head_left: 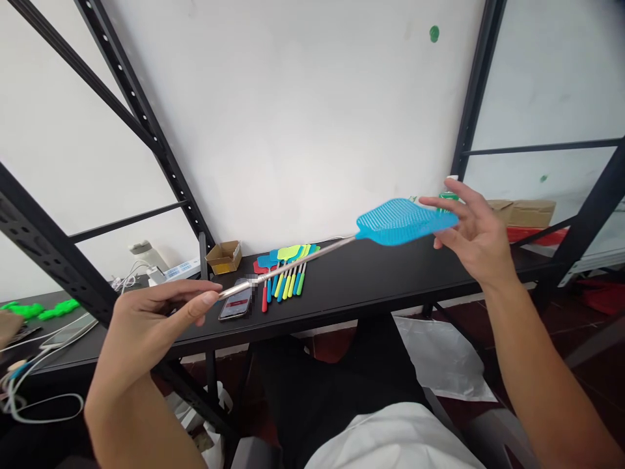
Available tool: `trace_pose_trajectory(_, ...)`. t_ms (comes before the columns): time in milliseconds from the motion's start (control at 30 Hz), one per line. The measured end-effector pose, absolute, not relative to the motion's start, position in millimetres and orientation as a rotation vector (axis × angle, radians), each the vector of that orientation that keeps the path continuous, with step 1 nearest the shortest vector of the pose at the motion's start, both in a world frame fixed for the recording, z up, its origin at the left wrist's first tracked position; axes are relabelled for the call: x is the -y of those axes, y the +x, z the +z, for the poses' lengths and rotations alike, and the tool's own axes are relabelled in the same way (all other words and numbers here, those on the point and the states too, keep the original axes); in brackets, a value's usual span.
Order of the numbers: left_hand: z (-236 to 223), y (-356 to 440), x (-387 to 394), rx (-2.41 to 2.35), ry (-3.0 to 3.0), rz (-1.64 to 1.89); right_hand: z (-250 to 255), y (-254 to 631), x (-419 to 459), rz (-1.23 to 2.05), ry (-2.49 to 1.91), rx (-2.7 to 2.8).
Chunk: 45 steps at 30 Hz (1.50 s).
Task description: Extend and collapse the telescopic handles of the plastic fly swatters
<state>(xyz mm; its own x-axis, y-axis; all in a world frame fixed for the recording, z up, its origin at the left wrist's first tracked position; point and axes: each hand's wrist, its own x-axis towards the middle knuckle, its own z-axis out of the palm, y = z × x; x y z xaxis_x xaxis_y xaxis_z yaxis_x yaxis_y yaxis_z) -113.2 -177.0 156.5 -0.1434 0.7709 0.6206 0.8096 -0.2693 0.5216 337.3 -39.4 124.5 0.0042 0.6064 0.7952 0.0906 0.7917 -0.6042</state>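
At lower left, the left hand pinches the rod end of a blue fly swatter, held aloft mid-frame. Left of centre, a phone lies beside a row of shorter swatters on the table. The held rod seems already drawn out; the swatter is not yet set down. Right of centre, the right hand grips its head's tip between thumb and fingers.
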Motion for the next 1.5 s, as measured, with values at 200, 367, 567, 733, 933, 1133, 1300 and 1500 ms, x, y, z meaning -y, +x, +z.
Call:
trace_pose_trajectory(200,159,-101,172,1.815,-2.121,-1.377,128,330,49,0.139,-0.522,1.688)
trace_pose_trajectory(367,158,-101,173,1.767,-2.103,-1.413,129,326,53,0.034,-0.529,1.76)
trace_pose_trajectory(567,156,-106,175,1.741,-2.091,-1.454,130,325,57,0.003,-0.526,1.818)
trace_pose_trajectory(733,156,-109,175,1.708,-2.117,-1.492,130,324,58,0.019,-0.556,1.813)
trace_pose_trajectory(933,152,-111,172,1.795,-1.934,-1.509,131,315,69,0.046,-0.545,1.799)
trace_pose_trajectory(1133,151,-109,170,1.875,-1.781,-1.553,132,311,78,0.054,-0.498,1.931)
trace_pose_trajectory(1300,153,-107,168,1.921,-1.629,-1.609,133,310,87,0.064,-0.529,2.055)
trace_pose_trajectory(1500,156,-101,167,1.902,-1.487,-1.723,135,302,107,0.005,-0.393,2.149)
